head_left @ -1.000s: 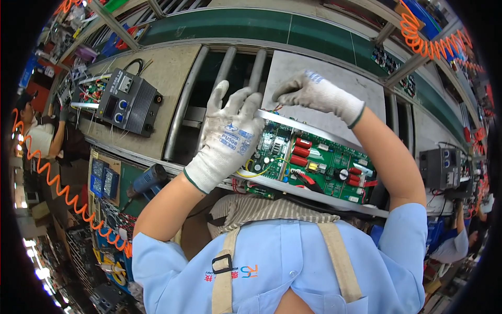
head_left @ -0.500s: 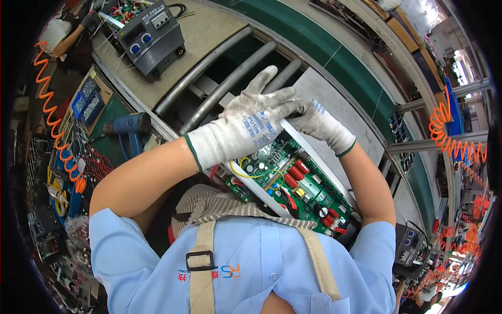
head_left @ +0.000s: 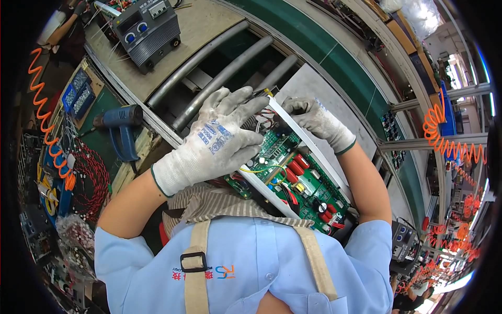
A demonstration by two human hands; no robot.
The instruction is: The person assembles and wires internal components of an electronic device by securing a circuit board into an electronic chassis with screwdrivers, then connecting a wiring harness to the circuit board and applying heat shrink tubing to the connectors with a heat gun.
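Note:
An open machine chassis with green circuit boards (head_left: pixel 308 180) lies tilted in front of me, between pale metal rails. Red capacitors, white connectors and a yellow-green wire show on its boards. My left hand (head_left: pixel 222 131), in a white glove with grey fingers, reaches over the far left part of the chassis. Its fingers are stretched and the thumb stands apart, with nothing seen in them. Beside the far end of the right rail (head_left: pixel 308 138), my gloved right hand (head_left: pixel 318 123) has its fingers curled together. Whatever they may hold is hidden.
Metal rollers (head_left: pixel 225 76) lie beyond the chassis. A grey finned machine with blue knobs (head_left: pixel 146 34) stands far left. To the left are a blue pistol-shaped power tool (head_left: pixel 123 128), blue bins of small parts (head_left: pixel 78 99) and an orange coiled hose (head_left: pixel 47 125). Another person's arm (head_left: pixel 63 29) shows behind.
My hands have come apart. The left moved left and down over the chassis side, uncovering its far end; the right stays near the right rail, its fingers curled.

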